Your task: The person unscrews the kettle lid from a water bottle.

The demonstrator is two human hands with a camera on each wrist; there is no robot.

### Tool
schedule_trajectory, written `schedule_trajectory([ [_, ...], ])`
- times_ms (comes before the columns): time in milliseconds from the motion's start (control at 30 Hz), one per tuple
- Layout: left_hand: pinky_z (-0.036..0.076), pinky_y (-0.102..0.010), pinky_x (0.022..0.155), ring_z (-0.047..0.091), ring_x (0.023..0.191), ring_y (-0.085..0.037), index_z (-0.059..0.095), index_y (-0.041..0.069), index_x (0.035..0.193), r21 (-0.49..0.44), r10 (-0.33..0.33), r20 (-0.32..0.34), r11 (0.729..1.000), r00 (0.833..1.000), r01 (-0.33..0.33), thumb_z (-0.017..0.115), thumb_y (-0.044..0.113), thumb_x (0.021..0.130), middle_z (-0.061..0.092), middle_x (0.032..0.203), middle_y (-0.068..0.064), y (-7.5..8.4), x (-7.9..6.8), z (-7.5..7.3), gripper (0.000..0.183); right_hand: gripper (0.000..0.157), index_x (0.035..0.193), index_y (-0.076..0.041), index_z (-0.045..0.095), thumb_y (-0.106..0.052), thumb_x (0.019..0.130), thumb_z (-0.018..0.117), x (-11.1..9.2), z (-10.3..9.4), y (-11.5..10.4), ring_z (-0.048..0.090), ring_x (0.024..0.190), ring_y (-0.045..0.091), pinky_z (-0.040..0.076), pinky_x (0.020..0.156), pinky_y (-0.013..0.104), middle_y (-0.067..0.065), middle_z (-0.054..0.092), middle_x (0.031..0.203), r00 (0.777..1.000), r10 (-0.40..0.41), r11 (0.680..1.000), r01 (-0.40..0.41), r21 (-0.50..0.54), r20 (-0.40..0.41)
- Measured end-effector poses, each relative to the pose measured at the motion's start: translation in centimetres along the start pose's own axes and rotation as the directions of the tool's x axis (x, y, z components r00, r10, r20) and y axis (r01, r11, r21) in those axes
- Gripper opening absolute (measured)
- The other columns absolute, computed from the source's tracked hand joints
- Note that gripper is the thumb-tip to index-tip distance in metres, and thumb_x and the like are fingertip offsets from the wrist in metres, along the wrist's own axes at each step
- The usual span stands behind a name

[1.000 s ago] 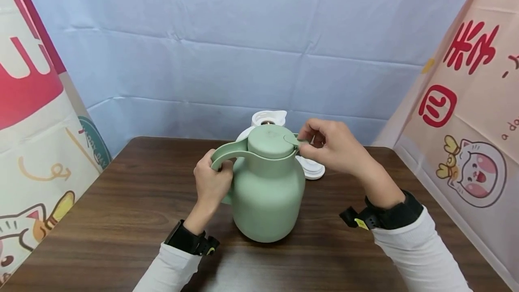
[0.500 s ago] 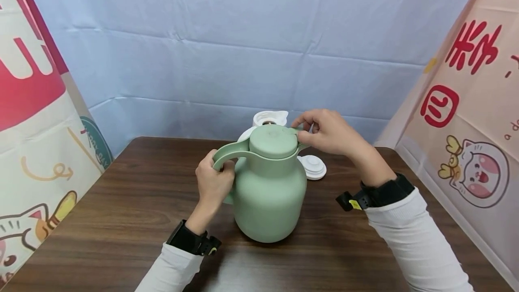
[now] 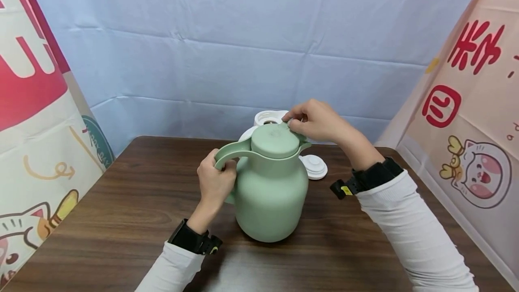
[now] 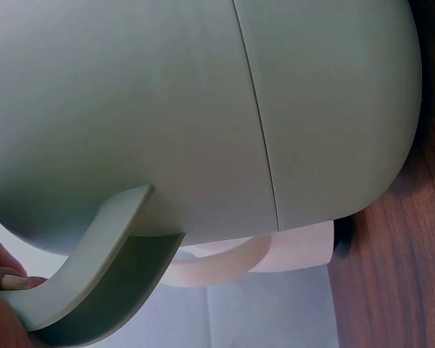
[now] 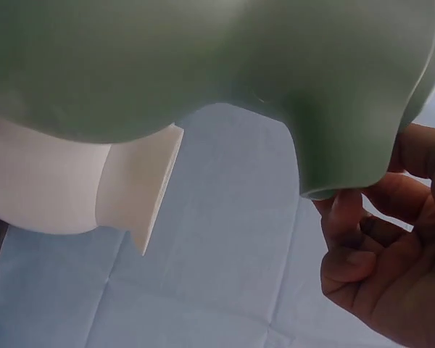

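A sage-green vacuum jug (image 3: 271, 197) stands upright on the wooden table. My left hand (image 3: 216, 177) grips its curved handle (image 3: 233, 151) on the left side. On top sits a round green lid (image 3: 275, 140), level in the jug's mouth. My right hand (image 3: 320, 120) pinches the lid's tab at the back right, above the pouring spout (image 5: 341, 145). In the right wrist view, curled fingers (image 5: 348, 264) show beside that spout. The left wrist view shows the jug's body (image 4: 167, 109) close up, with the lower handle (image 4: 94, 268) and part of my left hand.
Behind the green jug stands a white jug (image 3: 261, 117) with an uncovered mouth, mostly hidden. A white round lid (image 3: 314, 166) lies on the brown table (image 3: 154, 193) to the right. Blue cloth (image 3: 227, 57) hangs at the back, and printed cloths hang at both sides.
My right hand has swung from the jug's right side toward its back, carrying the tab round; the lid has turned counterclockwise. My left hand stays on the handle.
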State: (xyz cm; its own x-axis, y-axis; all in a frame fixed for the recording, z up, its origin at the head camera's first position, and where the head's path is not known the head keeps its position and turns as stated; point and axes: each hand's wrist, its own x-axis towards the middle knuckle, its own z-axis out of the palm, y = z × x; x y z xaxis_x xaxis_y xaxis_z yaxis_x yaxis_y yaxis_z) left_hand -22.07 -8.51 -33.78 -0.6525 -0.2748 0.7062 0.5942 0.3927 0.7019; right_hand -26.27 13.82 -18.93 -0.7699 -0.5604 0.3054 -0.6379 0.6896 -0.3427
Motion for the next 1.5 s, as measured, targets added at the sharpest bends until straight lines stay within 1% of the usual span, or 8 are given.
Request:
schedule_trajectory([
  [167, 0.018, -0.029, 0.044, 0.011, 0.046, -0.014, 0.031, 0.011, 0.059, -0.001, 0.001, 0.006, 1.0, 1.0, -0.001, 0.049, -0.007, 0.071, 0.018, 0.047, 0.002, 0.0, 0.0, 0.0, 0.028, 0.016, 0.091, -0.01, 0.07, -0.016, 0.084, 0.058, 1.1, -0.2, -0.6, 0.051, 0.061, 0.016, 0.041, 0.057, 0.034, 0.002, 0.063, 0.067, 0.999, 0.027, 0.999, -0.025, -0.027, 0.048],
  [333, 0.019, -0.029, 0.044, 0.012, 0.045, -0.014, 0.033, 0.011, 0.06, 0.001, -0.007, 0.007, 1.0, 1.0, 0.007, 0.049, -0.006, 0.072, 0.019, 0.047, 0.001, 0.1, 0.0, 0.0, 0.026, 0.015, 0.089, -0.01, 0.07, -0.02, 0.084, 0.061, 2.2, -0.3, -1.1, 0.055, 0.061, 0.017, 0.044, 0.057, 0.033, 0.004, 0.066, 0.074, 0.996, 0.038, 0.998, -0.033, -0.059, 0.086],
  [533, 0.017, -0.03, 0.045, 0.01, 0.046, -0.014, 0.032, 0.011, 0.06, 0.0, -0.012, 0.01, 1.0, 1.0, 0.012, 0.049, -0.005, 0.072, 0.018, 0.048, 0.0, 0.2, 0.0, 0.0, 0.027, 0.013, 0.084, -0.009, 0.067, -0.021, 0.083, 0.062, 2.9, -0.6, -1.6, 0.057, 0.053, 0.023, 0.044, 0.052, 0.03, 0.004, 0.065, 0.069, 0.987, 0.066, 0.996, -0.057, -0.065, 0.143],
  [767, 0.018, -0.03, 0.045, 0.011, 0.046, -0.014, 0.031, 0.012, 0.06, 0.006, -0.012, 0.005, 1.0, 1.0, 0.012, 0.049, -0.005, 0.072, 0.018, 0.048, 0.0, 0.2, 0.0, 0.0, 0.027, 0.011, 0.081, -0.011, 0.065, -0.021, 0.08, 0.062, 3.7, -0.6, -2.2, 0.054, 0.051, 0.018, 0.041, 0.057, 0.032, 0.003, 0.06, 0.063, 0.977, 0.123, 0.99, -0.108, -0.091, 0.177],
  [967, 0.018, -0.029, 0.044, 0.011, 0.045, -0.014, 0.031, 0.012, 0.059, 0.01, -0.013, 0.003, 1.0, 1.0, 0.013, 0.049, -0.005, 0.072, 0.019, 0.047, 0.0, 0.1, -0.1, 0.0, 0.027, 0.008, 0.077, -0.011, 0.063, -0.019, 0.076, 0.061, 4.3, -0.6, -2.6, 0.055, 0.054, 0.018, 0.036, 0.057, 0.03, 0.001, 0.056, 0.055, 0.97, 0.134, 0.988, -0.115, -0.106, 0.202],
  [1233, 0.017, -0.029, 0.044, 0.01, 0.046, -0.013, 0.03, 0.012, 0.06, 0.013, -0.009, 0.003, 1.0, 1.0, 0.009, 0.049, -0.004, 0.072, 0.018, 0.048, 0.0, 0.0, 0.0, 0.1, 0.028, 0.012, 0.079, -0.009, 0.067, -0.016, 0.073, 0.059, 5.2, -0.2, -3.5, 0.056, 0.058, 0.017, 0.043, 0.056, 0.029, 0.003, 0.06, 0.068, 0.968, 0.113, 0.991, -0.094, -0.095, 0.222],
  [1367, 0.017, -0.029, 0.044, 0.01, 0.046, -0.013, 0.03, 0.012, 0.06, 0.015, -0.007, 0.007, 1.0, 1.0, 0.007, 0.05, -0.004, 0.072, 0.018, 0.048, 0.0, 0.0, 0.0, 0.0, 0.028, 0.012, 0.074, -0.01, 0.069, -0.017, 0.072, 0.059, 5.4, 0.0, -4.0, 0.052, 0.063, 0.017, 0.041, 0.057, 0.028, -0.001, 0.059, 0.065, 0.976, 0.081, 0.99, -0.055, -0.132, 0.203],
  [1500, 0.016, -0.029, 0.044, 0.01, 0.045, -0.013, 0.029, 0.013, 0.059, 0.02, -0.009, 0.01, 1.0, 1.0, 0.009, 0.05, -0.004, 0.073, 0.017, 0.048, 0.001, 0.1, 0.1, 0.0, 0.03, 0.012, 0.076, -0.012, 0.07, -0.016, 0.071, 0.06, 5.7, 0.5, -4.5, 0.05, 0.068, 0.016, 0.04, 0.059, 0.027, -0.002, 0.06, 0.066, 0.978, 0.043, 0.993, -0.019, -0.119, 0.205],
])
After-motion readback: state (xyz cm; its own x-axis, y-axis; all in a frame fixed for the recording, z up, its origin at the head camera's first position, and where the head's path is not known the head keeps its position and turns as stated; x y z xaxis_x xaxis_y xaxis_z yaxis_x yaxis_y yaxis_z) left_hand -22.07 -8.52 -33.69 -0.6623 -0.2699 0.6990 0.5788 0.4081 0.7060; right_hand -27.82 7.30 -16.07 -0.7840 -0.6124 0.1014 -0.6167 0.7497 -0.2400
